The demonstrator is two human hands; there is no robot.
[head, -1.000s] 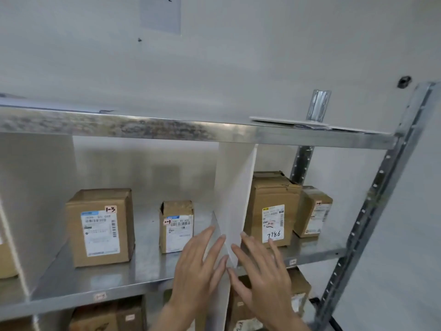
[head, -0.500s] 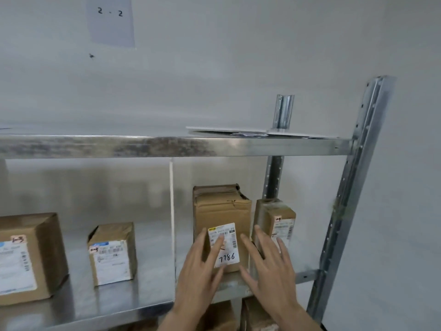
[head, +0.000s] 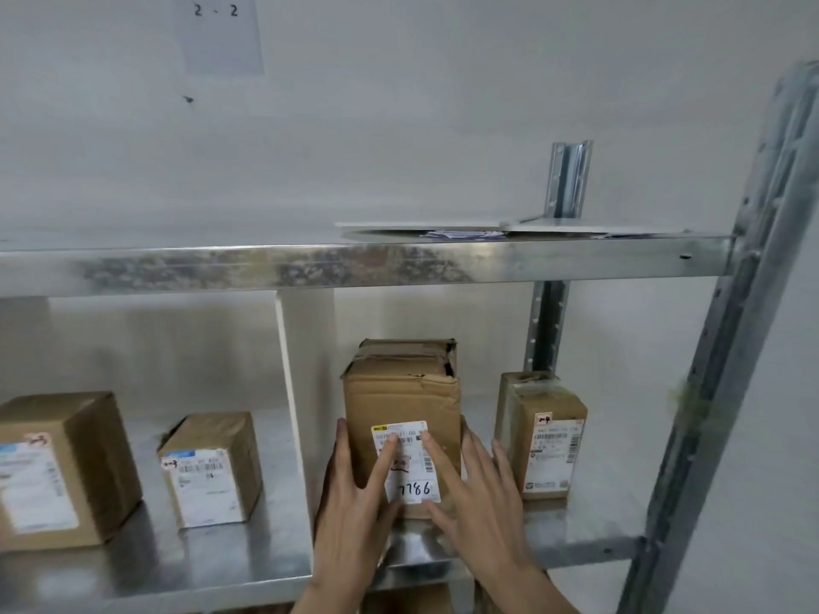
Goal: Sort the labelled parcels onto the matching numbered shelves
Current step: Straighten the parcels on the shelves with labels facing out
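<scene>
Steel rack (head: 691, 436), two shelves in view. On the wall at 11 o'clock a grey sheet (head: 221, 33) reads "2 - 2". Upper shelf (head: 354, 265) carries flat white boards (head: 509, 228) at 1 o'clock. Lower shelf (head: 221, 565) is split by a white divider (head: 288, 392).

Left bay, at 8 o'clock: large box (head: 57, 471) and small box (head: 212, 469), printed labels blurred, each with a red-edged tag, unreadable.

Right bay: tall box (head: 401, 392), dented and taped, white label handwritten "7786". At 3 o'clock of it, well apart, a slim box (head: 543, 436) with barcode label.

Left hand (head: 354, 511) and right hand (head: 478, 494) lie flat, fingers straight, against the tall box's front face, gripping nothing.
</scene>
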